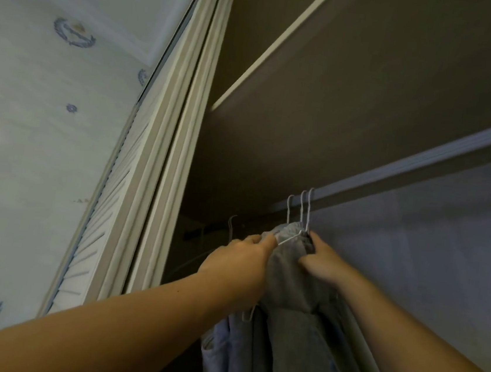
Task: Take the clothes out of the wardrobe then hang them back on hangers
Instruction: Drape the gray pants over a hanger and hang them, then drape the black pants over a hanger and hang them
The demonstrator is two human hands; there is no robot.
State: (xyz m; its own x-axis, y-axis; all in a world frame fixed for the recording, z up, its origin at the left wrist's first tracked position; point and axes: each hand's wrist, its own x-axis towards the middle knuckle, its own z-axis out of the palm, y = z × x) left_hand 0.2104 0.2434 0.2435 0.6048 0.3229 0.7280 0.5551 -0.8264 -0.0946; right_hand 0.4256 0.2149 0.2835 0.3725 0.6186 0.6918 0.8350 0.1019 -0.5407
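Grey garment (291, 279), at left end of rail (424, 166): soft, light, limp; probably best taken at the hanger (288, 239) shoulders. Left hand (238, 264) and right hand (321, 261) both grip its top.

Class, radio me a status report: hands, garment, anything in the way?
Left hand, right hand: both gripping top of grey garment. Three hanger hooks on rail. Blue garment hangs close beside.

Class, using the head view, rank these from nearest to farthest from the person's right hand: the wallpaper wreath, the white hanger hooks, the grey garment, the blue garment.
1. Grey garment, gripped by the right hand.
2. White hanger hooks, just above, on the rail.
3. Blue garment, lower left.
4. Wallpaper wreath, far upper left.
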